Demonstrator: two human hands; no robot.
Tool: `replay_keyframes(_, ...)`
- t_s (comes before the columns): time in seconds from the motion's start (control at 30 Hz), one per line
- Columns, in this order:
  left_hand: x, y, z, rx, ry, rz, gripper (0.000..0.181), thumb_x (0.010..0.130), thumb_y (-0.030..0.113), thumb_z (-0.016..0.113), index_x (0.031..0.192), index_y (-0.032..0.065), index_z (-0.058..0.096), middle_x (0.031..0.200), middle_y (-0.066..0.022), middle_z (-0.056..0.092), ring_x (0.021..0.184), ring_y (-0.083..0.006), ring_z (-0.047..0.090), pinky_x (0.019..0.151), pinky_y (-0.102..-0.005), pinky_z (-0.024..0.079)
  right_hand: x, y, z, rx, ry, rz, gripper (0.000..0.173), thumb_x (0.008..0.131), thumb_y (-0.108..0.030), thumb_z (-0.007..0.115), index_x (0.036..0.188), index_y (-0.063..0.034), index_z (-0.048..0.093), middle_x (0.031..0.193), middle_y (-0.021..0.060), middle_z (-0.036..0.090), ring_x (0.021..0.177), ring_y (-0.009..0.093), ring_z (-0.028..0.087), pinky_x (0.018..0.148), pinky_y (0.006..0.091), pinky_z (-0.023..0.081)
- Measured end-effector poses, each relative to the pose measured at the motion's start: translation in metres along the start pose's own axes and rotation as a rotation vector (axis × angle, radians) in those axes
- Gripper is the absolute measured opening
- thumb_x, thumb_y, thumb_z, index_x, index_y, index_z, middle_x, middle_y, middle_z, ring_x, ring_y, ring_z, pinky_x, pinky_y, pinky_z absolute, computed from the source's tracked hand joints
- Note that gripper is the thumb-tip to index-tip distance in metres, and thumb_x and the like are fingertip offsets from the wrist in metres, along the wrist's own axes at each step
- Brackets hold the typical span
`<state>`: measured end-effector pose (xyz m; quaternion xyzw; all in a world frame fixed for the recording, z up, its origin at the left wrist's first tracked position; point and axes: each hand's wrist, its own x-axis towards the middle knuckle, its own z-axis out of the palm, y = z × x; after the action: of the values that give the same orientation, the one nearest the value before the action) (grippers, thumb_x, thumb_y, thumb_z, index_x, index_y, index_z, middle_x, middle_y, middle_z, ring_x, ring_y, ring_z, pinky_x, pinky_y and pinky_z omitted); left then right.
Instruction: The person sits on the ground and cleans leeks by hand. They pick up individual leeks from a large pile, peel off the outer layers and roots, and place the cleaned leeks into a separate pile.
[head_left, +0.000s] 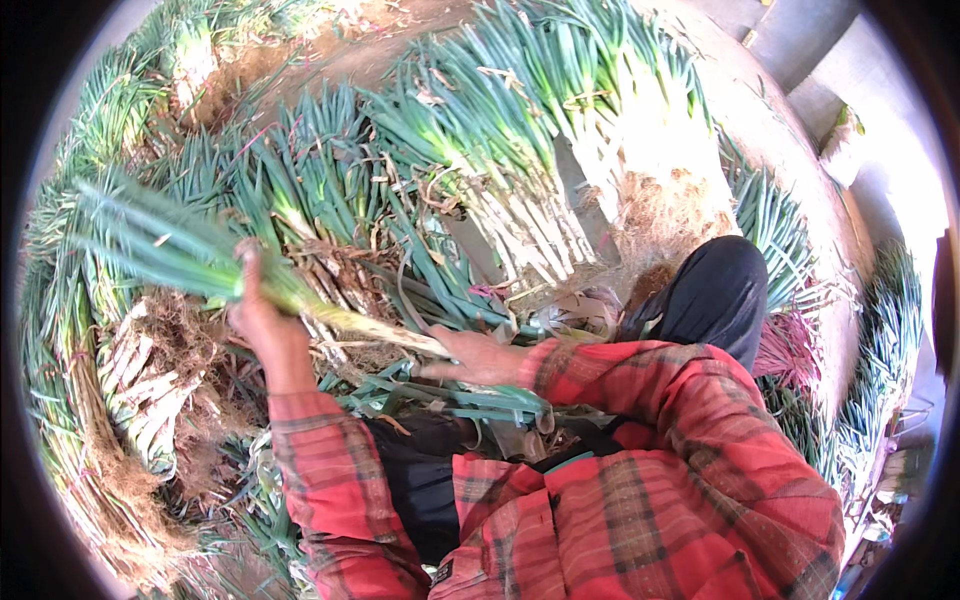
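My left hand (262, 307) is closed around the green part of a green onion stalk (360, 321), whose long leaves blur towards the upper left. At the stalk's pale lower end is my right hand (476, 358), its fingers against it; some fingers are extended, and blur hides whether they grip. Beyond my hands lies a row of green onions (525, 217) with their pale stems towards me. Farther right is a thick bundle with white stems and a mass of roots (675, 206). Loose green leaves and peeled skins (480, 401) lie below my hands, near my lap.
Bundles of green onions with brown roots (142, 495) are heaped along the left. A bunch of pink ties (787, 346) lies right of my bent knee (720, 292). More green onions (881, 352) stand at the far right, past a curved pale edge. A pale wrapped thing (844, 146) is at upper right.
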<state>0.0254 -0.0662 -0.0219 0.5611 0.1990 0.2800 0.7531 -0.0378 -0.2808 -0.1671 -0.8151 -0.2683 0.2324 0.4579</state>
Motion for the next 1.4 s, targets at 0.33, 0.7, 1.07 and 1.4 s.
replay_keyframes(0.33, 0.031, -0.004, -0.035, 0.275, -0.103, 0.03, 0.023, 0.084, 0.013, 0.065, 0.103, 0.0018, 0.06, 0.094, -0.0076, 0.065, 0.078, -0.012, 0.063, 0.056, -0.0219, 0.045, 0.049, 0.105, -0.147, -0.274, 0.786, 0.275, 0.046, 0.083, -0.036, 0.062, 0.115, -0.0047, 0.054, 0.088, 0.0195, 0.064, 0.083, 0.03, 0.063, 0.075, 0.0388, 0.049)
replay_keyframes(0.7, 0.081, -0.087, -0.081, 0.677, -0.051, -0.285, 0.008, 0.085, 0.008, 0.059, 0.092, 0.0067, 0.063, 0.078, -0.0055, 0.065, 0.061, -0.0109, 0.061, 0.044, -0.0229, 0.047, 0.043, 0.166, -0.065, -0.251, 0.434, 0.146, 0.019, 0.084, -0.017, 0.059, 0.094, -0.0014, 0.062, 0.076, 0.0135, 0.063, 0.066, 0.022, 0.061, 0.065, 0.0345, 0.049)
replay_keyframes(1.07, 0.116, -0.27, -0.114, 1.457, -0.356, -0.163, 0.053, 0.076, 0.028, 0.07, 0.111, -0.0079, 0.055, 0.099, -0.0216, 0.062, 0.085, -0.0309, 0.064, 0.071, -0.0386, 0.051, 0.023, 0.156, 0.001, 0.129, 0.03, 0.17, 0.016, 0.08, -0.016, 0.058, 0.088, -0.0031, 0.062, 0.081, 0.0178, 0.062, 0.075, 0.035, 0.061, 0.066, 0.0397, 0.047)
replay_keyframes(1.4, 0.102, -0.279, -0.065, 2.034, -0.36, -0.087, 0.067, 0.073, 0.042, 0.072, 0.109, -0.0074, 0.044, 0.103, -0.0229, 0.053, 0.083, -0.0309, 0.065, 0.068, -0.0372, 0.055, 0.014, 0.156, 0.021, -0.331, 0.018, 0.043, 0.012, 0.074, -0.012, 0.057, 0.083, -0.0055, 0.053, 0.071, 0.0153, 0.058, 0.069, 0.037, 0.059, 0.06, 0.0465, 0.046)
